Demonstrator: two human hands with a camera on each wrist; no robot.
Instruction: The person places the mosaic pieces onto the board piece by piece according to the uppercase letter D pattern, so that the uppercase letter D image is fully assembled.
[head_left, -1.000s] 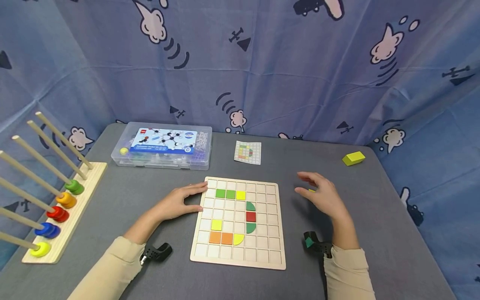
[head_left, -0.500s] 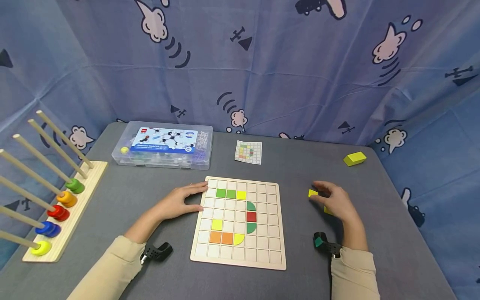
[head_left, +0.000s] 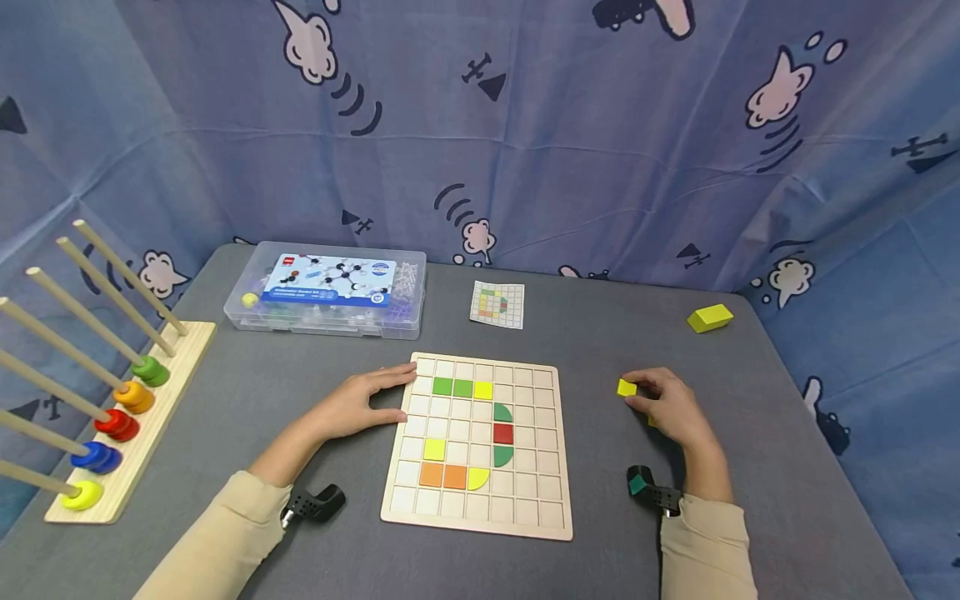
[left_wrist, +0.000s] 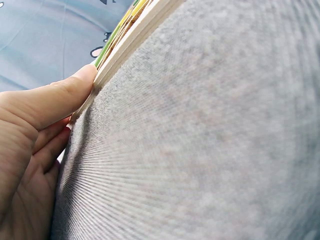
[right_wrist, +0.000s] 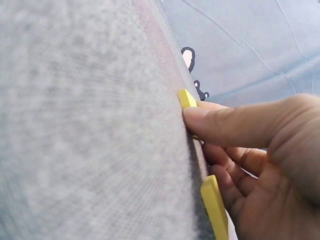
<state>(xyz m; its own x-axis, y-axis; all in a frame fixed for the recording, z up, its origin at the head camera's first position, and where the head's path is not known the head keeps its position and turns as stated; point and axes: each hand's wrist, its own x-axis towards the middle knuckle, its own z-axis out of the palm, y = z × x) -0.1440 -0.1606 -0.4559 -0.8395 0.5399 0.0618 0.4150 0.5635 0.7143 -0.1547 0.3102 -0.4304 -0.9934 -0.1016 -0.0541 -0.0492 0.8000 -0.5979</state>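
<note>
A square wooden grid board (head_left: 525, 492) lies on the grey table with green, yellow, red and orange tiles in some cells. At its left edge is my left hand (head_left: 351, 407), thumb and fingers relaxed, fingertips touching the rim; the left wrist view shows the thumb (left_wrist: 75, 89) against the board's side (left_wrist: 132, 47). Right of the board, my right hand (head_left: 673, 408) pinches a small yellow block (head_left: 626, 387) between thumb and fingers. Under that hand lies a second yellow block (right_wrist: 215, 207), mostly hidden in the head view.
A clear plastic molecular model kit box (head_left: 405, 321) and a small printed grid card (head_left: 497, 305) lie behind the board. Another yellow block (head_left: 709, 317) is at the back right. A wooden peg rack (head_left: 174, 392) with coloured rings stands at the left, before a blue curtain (head_left: 555, 150).
My right hand has moved right and down to the small yellow block, its thumb and fingers closing on it. The left hand and the board have stayed put.
</note>
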